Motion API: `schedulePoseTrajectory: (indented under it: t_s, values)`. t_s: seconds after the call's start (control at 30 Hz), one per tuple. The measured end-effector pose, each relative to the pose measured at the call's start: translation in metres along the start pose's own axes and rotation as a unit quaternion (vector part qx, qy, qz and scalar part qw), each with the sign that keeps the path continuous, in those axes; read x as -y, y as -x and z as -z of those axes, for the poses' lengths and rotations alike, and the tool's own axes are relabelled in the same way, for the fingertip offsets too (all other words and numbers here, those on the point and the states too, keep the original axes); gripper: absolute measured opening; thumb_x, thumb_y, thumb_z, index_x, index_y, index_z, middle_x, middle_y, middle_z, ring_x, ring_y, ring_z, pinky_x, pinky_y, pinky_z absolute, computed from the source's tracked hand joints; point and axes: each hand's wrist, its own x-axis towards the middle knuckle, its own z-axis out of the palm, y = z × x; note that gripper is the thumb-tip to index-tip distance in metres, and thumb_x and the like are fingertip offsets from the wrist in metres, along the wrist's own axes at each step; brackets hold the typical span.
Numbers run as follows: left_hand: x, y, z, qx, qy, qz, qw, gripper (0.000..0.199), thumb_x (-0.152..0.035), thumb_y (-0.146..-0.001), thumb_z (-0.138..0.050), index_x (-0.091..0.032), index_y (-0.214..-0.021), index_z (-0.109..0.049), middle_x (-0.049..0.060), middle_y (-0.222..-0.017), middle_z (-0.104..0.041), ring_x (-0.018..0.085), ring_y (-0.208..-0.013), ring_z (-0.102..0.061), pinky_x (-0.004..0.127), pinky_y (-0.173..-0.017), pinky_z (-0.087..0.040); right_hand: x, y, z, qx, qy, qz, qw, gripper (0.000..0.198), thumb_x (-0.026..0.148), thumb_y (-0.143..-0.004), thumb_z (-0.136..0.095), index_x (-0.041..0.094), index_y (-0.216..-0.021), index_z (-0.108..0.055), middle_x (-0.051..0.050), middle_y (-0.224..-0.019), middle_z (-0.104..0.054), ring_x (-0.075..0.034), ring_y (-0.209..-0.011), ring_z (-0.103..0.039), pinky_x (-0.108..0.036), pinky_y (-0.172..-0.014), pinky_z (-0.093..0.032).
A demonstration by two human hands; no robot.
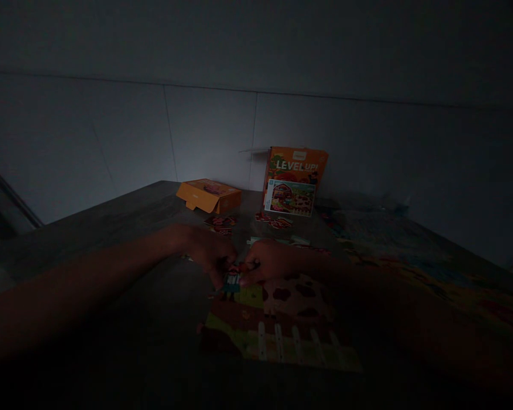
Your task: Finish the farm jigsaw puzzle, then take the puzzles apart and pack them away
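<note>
Both hands meet over a small jigsaw puzzle piece (233,279) with a figure in blue-green on it. My left hand (209,253) grips its left side, fingers bent and pressed down. From the right, my right hand (263,262) pinches its other side. The piece lies at the upper left edge of a partly joined jigsaw puzzle (277,324), which shows a spotted cow and a white fence. Dim light hides whether the piece is fully seated.
Loose puzzle pieces (220,223) and more pieces (276,221) lie beyond my hands. Behind them are an open orange box (209,195) and an upright "LEVEL UP!" box (297,159) with a farm picture card (291,197) leaning on it. A colourful sheet (410,267) covers the table's right side.
</note>
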Motion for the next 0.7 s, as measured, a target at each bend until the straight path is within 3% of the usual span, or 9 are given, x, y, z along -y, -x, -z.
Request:
schedulePoseTrajectory:
  t_s: [0.2, 0.37, 0.53, 0.7]
  values:
    - [-0.0023, 0.0016, 0.001, 0.0, -0.017, 0.004, 1.0, 0.025, -0.033, -0.071, -0.077, -0.015, -0.075, -0.06, -0.003, -0.06, -0.058, 0.013, -0.055, -0.053, 0.021, -0.047, -0.031, -0.0005, 0.0004, -0.0007, -0.004, 0.008, -0.004, 1.0, 0.034, 0.045, -0.078, -0.066, 0.013, -0.066, -0.061, 0.004, -0.058, -0.054, -0.008, -0.055, -0.045, -0.022, -0.053, -0.026]
    - [-0.0059, 0.0024, 0.0016, 0.0, -0.004, -0.017, 1.0, 0.022, -0.035, -0.077, -0.069, -0.015, -0.078, -0.062, 0.0, -0.064, -0.063, 0.014, -0.053, -0.055, 0.022, -0.048, -0.034, 0.0022, 0.0012, -0.0011, -0.008, 0.021, -0.013, 1.0, 0.034, 0.045, -0.079, -0.065, 0.012, -0.069, -0.064, 0.004, -0.061, -0.056, -0.007, -0.055, -0.043, -0.023, -0.054, -0.025]
    - [-0.0033, -0.0043, -0.0049, -0.053, -0.009, -0.034, 0.998, 0.028, -0.036, -0.088, -0.053, -0.014, -0.072, -0.062, 0.003, -0.056, -0.059, 0.011, -0.046, -0.051, 0.021, -0.045, -0.033, -0.001, -0.0016, -0.0056, -0.042, 0.061, 0.011, 0.997, 0.04, 0.047, -0.078, -0.064, 0.011, -0.06, -0.061, 0.005, -0.052, -0.044, -0.008, -0.053, -0.039, -0.024, -0.052, -0.021]
    - [-0.0047, -0.0064, -0.0048, -0.039, 0.001, -0.019, 0.999, 0.026, -0.032, -0.087, -0.054, -0.013, -0.071, -0.061, 0.001, -0.055, -0.057, 0.012, -0.047, -0.052, 0.021, -0.044, -0.034, 0.0052, -0.0001, -0.0053, -0.048, 0.072, -0.055, 0.995, 0.044, 0.052, -0.077, -0.065, 0.012, -0.058, -0.06, 0.004, -0.052, -0.043, -0.008, -0.053, -0.037, -0.024, -0.051, -0.02]
